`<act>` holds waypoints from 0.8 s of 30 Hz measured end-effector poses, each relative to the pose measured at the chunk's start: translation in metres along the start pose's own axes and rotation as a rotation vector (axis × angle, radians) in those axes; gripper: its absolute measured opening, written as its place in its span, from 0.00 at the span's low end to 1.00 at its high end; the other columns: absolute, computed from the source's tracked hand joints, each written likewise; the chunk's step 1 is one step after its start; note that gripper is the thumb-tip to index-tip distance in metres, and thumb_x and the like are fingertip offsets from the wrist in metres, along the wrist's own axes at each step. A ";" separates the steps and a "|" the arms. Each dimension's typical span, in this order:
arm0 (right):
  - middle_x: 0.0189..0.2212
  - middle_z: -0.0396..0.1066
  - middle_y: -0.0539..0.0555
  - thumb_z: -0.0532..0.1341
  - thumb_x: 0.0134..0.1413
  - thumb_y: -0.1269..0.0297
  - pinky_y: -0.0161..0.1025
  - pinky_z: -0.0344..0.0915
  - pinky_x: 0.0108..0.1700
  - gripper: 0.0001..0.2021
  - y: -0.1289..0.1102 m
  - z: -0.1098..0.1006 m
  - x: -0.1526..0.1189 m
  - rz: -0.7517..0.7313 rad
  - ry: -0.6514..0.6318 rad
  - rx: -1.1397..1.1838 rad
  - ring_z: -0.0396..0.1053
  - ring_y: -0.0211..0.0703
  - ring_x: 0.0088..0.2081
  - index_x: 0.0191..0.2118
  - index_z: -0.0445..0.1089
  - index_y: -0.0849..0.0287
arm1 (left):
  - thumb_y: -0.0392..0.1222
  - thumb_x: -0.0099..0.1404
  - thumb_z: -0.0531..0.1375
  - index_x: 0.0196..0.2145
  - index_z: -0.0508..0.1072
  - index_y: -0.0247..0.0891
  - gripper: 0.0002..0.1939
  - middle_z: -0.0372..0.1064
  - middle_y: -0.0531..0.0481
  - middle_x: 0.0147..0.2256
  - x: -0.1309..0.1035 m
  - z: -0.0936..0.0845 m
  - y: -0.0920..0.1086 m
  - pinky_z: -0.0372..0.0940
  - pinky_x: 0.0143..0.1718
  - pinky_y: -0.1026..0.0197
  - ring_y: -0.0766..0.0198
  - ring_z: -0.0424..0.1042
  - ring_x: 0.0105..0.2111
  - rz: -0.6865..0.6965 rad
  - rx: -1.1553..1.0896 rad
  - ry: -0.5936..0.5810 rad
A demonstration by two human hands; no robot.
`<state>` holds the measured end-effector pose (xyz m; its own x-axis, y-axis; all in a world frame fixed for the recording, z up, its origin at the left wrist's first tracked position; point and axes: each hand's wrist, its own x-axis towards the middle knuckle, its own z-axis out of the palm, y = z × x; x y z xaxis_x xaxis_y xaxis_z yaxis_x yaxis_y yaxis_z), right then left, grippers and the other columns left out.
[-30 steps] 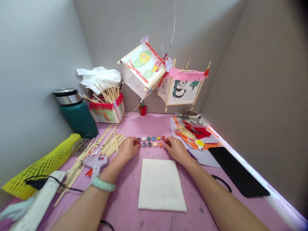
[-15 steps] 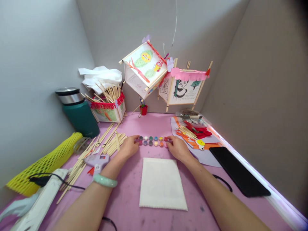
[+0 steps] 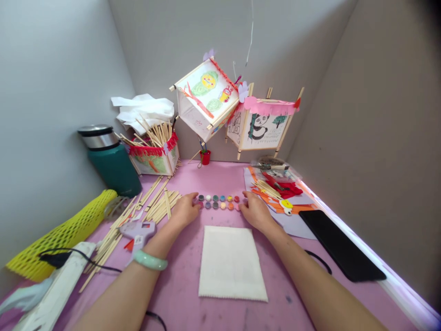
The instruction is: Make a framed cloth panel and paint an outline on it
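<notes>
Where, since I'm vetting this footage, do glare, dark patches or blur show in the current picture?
In the head view, bright glare lines the right edge of the pink table; same view, the upper right corner goes black; same view, the left hand, right hand and paint pots show no strong motion blur.

Surface (image 3: pixel 220 177): pink, dark-speckled. Paint pots (image 3: pixel 222 198): mixed; white, blue, yellow, red. Cloth (image 3: pixel 232 264), nearer front edge: plain off-white. Bottle (image 3: pixel 114 168), left edge: teal, silver neck.
</notes>
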<state>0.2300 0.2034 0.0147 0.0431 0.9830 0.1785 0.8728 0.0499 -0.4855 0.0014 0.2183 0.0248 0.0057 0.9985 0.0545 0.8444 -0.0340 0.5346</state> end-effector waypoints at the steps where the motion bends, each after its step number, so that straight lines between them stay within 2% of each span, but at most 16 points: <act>1: 0.49 0.69 0.66 0.56 0.53 0.70 0.39 0.59 0.46 0.21 0.001 0.001 0.001 0.000 -0.012 0.019 0.67 0.50 0.48 0.54 0.63 0.68 | 0.40 0.59 0.58 0.52 0.68 0.36 0.22 0.75 0.44 0.42 0.000 0.000 0.000 0.63 0.41 0.63 0.60 0.72 0.40 0.003 -0.015 -0.015; 7: 0.39 0.75 0.55 0.56 0.52 0.72 0.33 0.61 0.39 0.16 0.005 0.005 0.006 -0.027 -0.048 0.092 0.71 0.41 0.38 0.47 0.69 0.60 | 0.37 0.59 0.57 0.48 0.73 0.39 0.18 0.77 0.50 0.34 0.002 0.001 0.001 0.63 0.36 0.66 0.63 0.73 0.34 0.035 -0.060 -0.079; 11: 0.40 0.74 0.57 0.58 0.50 0.68 0.34 0.60 0.38 0.16 0.007 0.003 0.006 0.011 0.000 0.089 0.71 0.42 0.38 0.47 0.68 0.62 | 0.42 0.59 0.58 0.45 0.75 0.37 0.16 0.77 0.46 0.36 0.001 -0.001 0.002 0.63 0.37 0.63 0.59 0.73 0.38 0.017 -0.019 -0.027; 14: 0.36 0.74 0.56 0.61 0.49 0.62 0.35 0.59 0.35 0.11 0.006 0.000 0.003 0.024 0.003 0.056 0.70 0.44 0.36 0.39 0.70 0.60 | 0.45 0.59 0.59 0.40 0.77 0.38 0.14 0.76 0.45 0.37 0.001 -0.001 0.001 0.62 0.38 0.62 0.57 0.73 0.39 0.005 0.006 -0.001; 17: 0.30 0.73 0.52 0.62 0.48 0.60 0.34 0.57 0.31 0.07 0.004 -0.003 0.000 -0.032 -0.047 0.031 0.69 0.42 0.33 0.32 0.69 0.58 | 0.44 0.59 0.59 0.36 0.77 0.40 0.11 0.77 0.47 0.35 0.002 0.000 0.000 0.62 0.38 0.63 0.59 0.73 0.37 0.010 0.003 -0.012; 19: 0.30 0.73 0.52 0.61 0.50 0.59 0.35 0.57 0.31 0.08 0.003 -0.004 -0.001 -0.042 -0.038 0.027 0.69 0.43 0.33 0.32 0.68 0.58 | 0.43 0.59 0.58 0.38 0.77 0.39 0.11 0.76 0.47 0.36 0.002 0.000 0.000 0.63 0.39 0.63 0.59 0.73 0.38 0.007 -0.001 -0.006; 21: 0.34 0.74 0.55 0.58 0.53 0.58 0.36 0.58 0.33 0.10 0.004 -0.005 0.000 -0.015 -0.001 0.023 0.70 0.45 0.35 0.36 0.69 0.59 | 0.39 0.60 0.57 0.44 0.74 0.38 0.15 0.76 0.46 0.41 0.002 0.001 0.000 0.63 0.41 0.62 0.59 0.72 0.40 0.005 -0.012 0.005; 24: 0.42 0.73 0.59 0.55 0.55 0.67 0.37 0.60 0.39 0.13 0.007 -0.004 0.003 0.033 0.001 0.022 0.70 0.47 0.42 0.46 0.67 0.61 | 0.34 0.60 0.54 0.50 0.70 0.37 0.19 0.74 0.46 0.45 0.001 0.001 0.001 0.62 0.45 0.64 0.62 0.71 0.44 0.024 -0.046 -0.004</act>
<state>0.2380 0.2061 0.0153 0.0720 0.9839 0.1634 0.8598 0.0218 -0.5101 0.0031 0.2190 0.0245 0.0279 0.9975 0.0642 0.8187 -0.0596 0.5711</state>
